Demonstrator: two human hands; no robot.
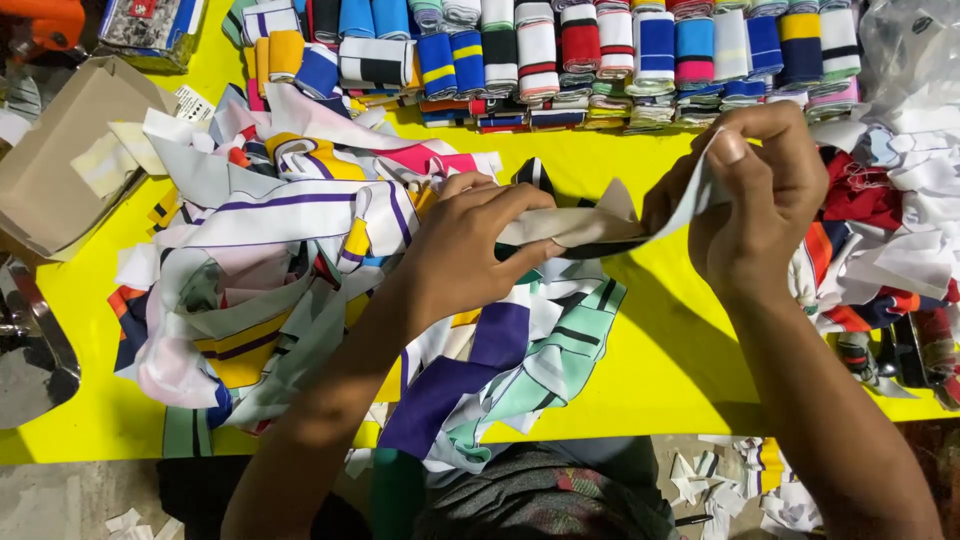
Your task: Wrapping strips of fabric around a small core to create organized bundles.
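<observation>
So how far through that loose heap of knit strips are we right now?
Done: folded striped bundles stand in rows along the far edge of the yellow table. In hand: the left hand and right hand stretch one pale strip between them. Left: a big tangled heap at the left, and more loose pieces at the right.

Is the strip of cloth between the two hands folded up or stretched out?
Stretched out. The pale strip runs between the left hand and the right hand, each pinching one end above the yellow table.
</observation>
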